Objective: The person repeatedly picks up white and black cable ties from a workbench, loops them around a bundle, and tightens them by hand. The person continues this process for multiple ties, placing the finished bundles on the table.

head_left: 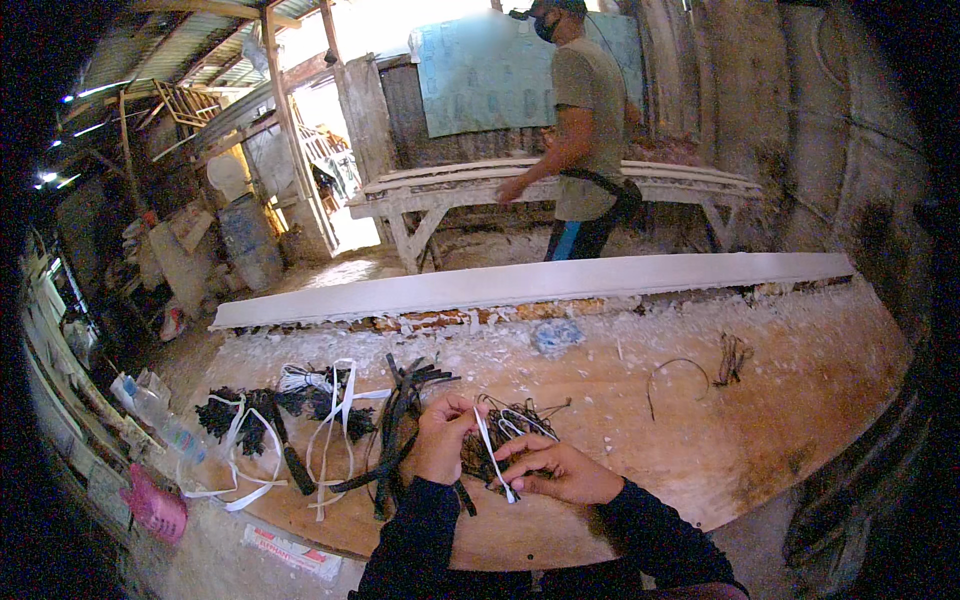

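Observation:
A short white strap (pixel 489 446) runs between my two hands over the wooden table. My left hand (pixel 442 437) pinches its upper end between thumb and fingers. Near the lower end, the fingers of my right hand (pixel 562 472) close on the same strap. Under and behind my hands lies a tangle of thin dark cords (pixel 532 414), partly hidden by them. Left of my left hand rests a bunch of black rubber-like strips (pixel 398 400). Farther left are long loose white straps (pixel 240 465) and dark frayed bundles (pixel 217 415).
A long white board (pixel 540 283) lies along the table's far edge, near a crumpled bluish plastic piece (pixel 557 337). Thin dark wire (pixel 733 358) lies at right. A plastic bottle (pixel 165 420) and pink bag (pixel 157 503) are at left. Beyond, a person (pixel 590 120) walks beside a bench (pixel 420 205).

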`<action>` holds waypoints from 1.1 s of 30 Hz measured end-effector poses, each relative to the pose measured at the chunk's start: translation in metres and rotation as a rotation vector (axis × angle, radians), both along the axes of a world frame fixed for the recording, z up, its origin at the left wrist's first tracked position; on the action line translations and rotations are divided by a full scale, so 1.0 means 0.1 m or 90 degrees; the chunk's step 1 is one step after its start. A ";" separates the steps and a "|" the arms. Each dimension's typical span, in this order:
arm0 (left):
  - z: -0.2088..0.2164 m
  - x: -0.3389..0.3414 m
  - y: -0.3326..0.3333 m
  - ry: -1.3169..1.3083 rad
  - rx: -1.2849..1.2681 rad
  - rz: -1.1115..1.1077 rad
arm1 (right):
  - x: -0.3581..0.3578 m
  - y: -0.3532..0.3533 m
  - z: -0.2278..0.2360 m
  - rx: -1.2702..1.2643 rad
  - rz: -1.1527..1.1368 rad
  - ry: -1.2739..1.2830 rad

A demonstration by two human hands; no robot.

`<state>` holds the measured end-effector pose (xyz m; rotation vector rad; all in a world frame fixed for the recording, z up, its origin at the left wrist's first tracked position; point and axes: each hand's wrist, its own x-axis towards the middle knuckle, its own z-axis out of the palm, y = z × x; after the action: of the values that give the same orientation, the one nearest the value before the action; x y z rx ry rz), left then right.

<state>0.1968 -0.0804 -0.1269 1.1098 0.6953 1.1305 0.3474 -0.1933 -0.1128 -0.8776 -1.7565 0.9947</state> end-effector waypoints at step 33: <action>-0.04 -0.03 0.06 0.072 0.040 0.058 | 0.12 0.08 -0.01 0.065 -0.161 -0.094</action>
<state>0.1934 -0.0746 -0.1309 1.2134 0.8100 1.1797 0.3590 -0.1850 -0.1137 -1.0986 -1.7491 0.6839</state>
